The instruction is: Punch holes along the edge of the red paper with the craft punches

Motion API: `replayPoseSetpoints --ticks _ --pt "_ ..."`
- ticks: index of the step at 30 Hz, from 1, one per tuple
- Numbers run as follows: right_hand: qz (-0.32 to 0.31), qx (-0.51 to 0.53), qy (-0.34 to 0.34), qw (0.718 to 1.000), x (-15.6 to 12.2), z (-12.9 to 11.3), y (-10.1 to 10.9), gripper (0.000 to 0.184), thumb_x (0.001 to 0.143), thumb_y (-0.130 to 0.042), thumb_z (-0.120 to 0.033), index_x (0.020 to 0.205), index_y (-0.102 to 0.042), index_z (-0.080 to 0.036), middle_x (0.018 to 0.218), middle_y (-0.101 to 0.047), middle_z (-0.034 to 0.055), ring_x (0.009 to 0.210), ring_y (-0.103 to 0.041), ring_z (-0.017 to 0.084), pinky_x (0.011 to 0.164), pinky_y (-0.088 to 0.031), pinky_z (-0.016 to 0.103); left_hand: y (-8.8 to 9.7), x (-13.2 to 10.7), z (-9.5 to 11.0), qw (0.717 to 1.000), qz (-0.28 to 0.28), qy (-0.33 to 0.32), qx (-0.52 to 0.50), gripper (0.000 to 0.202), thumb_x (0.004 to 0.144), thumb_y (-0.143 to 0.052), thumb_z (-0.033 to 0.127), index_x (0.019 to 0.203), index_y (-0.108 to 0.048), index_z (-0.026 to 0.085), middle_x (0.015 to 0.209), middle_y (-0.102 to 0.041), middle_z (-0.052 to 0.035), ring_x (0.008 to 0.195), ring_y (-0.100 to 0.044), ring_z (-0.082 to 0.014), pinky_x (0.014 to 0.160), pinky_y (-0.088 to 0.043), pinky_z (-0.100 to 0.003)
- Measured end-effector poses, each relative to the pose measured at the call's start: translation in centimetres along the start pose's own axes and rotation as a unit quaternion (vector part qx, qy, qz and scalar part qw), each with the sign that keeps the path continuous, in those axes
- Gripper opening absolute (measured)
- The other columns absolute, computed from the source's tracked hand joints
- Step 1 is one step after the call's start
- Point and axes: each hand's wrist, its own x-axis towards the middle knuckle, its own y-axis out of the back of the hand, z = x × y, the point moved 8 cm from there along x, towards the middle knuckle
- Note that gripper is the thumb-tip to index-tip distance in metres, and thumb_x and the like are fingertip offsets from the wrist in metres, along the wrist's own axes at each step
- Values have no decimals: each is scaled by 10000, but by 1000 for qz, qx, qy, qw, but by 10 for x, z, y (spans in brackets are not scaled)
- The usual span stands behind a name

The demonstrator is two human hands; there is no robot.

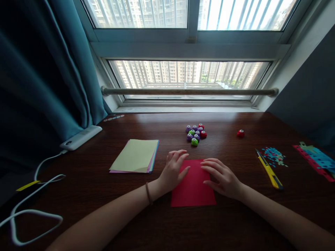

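Note:
A red sheet of paper (193,190) lies flat on the dark wooden table (104,209) in front of me. My left hand (175,169) rests on its upper left corner, fingers stretched out and slightly curled. Over the sheet's upper right part lies my right hand (222,177), fingers spread and pressing down. Neither hand holds anything. Just beyond the sheet sits a cluster of several small purple, green and red craft punches (195,133).
A stack of coloured paper (136,156) lies to the left. A single red punch (240,133), a yellow utility knife (269,169), paper confetti (274,156) and punched strips (315,158) are at the right. A white power bank (80,137) with cable (34,209) sits far left.

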Motion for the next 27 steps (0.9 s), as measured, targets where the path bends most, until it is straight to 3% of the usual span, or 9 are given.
replayPoseSetpoints --ticks 3,5,8,11,16,27 --pt "-25 -11 61 998 3 -26 -4 381 836 -598 -224 1180 -509 -88 1124 -570 146 1105 -483 237 935 -447 402 1 -8 31 991 -22 -121 52 372 863 -564 242 1217 -488 155 1263 -492 -120 1096 -416 -271 937 -377 -441" --pt "-36 -20 97 994 4 -41 -6 302 846 -577 -209 1117 -545 -79 1040 -600 134 1032 -523 223 890 -468 370 3 -15 52 969 -33 -223 100 371 867 -566 237 1218 -494 142 1246 -520 -120 1065 -443 -254 905 -403 -409" --pt "-59 -28 127 990 3 -60 -12 145 855 -556 -210 951 -587 -106 843 -604 83 811 -552 184 710 -488 307 6 -29 75 926 -47 -355 115 286 854 -573 189 1137 -558 144 1226 -561 -70 1016 -472 -204 890 -422 -343" --pt "-79 -30 143 986 0 -73 -18 135 858 -554 -259 853 -575 -126 731 -564 41 637 -487 151 573 -429 285 12 -39 88 896 -41 -433 91 168 872 -529 188 1006 -610 127 1199 -587 -67 990 -490 -185 893 -434 -330" --pt "-93 -26 151 984 -4 -79 -26 168 873 -530 -294 856 -561 -129 760 -576 40 648 -480 153 612 -411 288 15 -41 92 891 -32 -450 54 172 897 -482 217 926 -620 119 1131 -622 -88 978 -511 -186 900 -445 -347" --pt "-84 4 139 987 -1 -72 -27 196 888 -506 -308 980 -545 -139 782 -599 31 645 -506 149 599 -400 277 18 -36 88 897 -51 -438 30 258 929 -448 287 1006 -617 108 1145 -611 -111 1001 -522 -195 938 -430 -359"
